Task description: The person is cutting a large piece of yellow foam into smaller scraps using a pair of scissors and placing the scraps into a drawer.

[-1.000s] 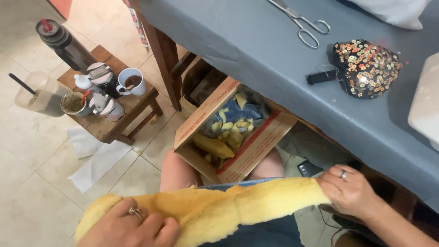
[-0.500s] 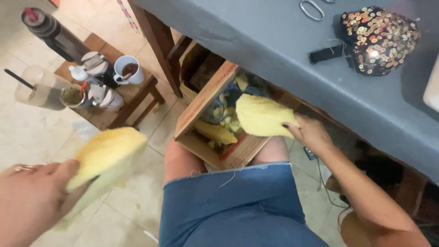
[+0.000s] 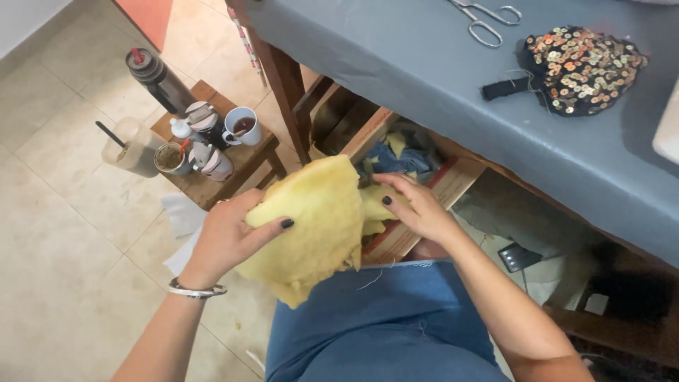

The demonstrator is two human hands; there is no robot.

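My left hand (image 3: pixel 228 237) grips a large piece of yellow fleecy fabric (image 3: pixel 318 219) and holds it above my lap, beside the wooden box. My right hand (image 3: pixel 416 205) reaches into the open wooden box (image 3: pixel 453 185) under the table, fingers resting on yellow scraps (image 3: pixel 378 201) inside it. The box also holds blue and yellow fabric bits (image 3: pixel 403 157). My lap is covered by blue denim (image 3: pixel 382 325). A metal bangle sits on my left wrist.
A grey-covered table (image 3: pixel 424 78) carries scissors (image 3: pixel 484 20) and a dark sequinned piece (image 3: pixel 576 67). A small wooden stool (image 3: pixel 219 166) on the tiled floor holds a white cup (image 3: pixel 242 126), a flask (image 3: pixel 157 79) and jars. A dark phone (image 3: pixel 518 256) lies low on the right.
My left hand has swung in from the far left, bringing the yellow fabric up beside the box. My right hand has set its yellow piece into the box and rests on it.
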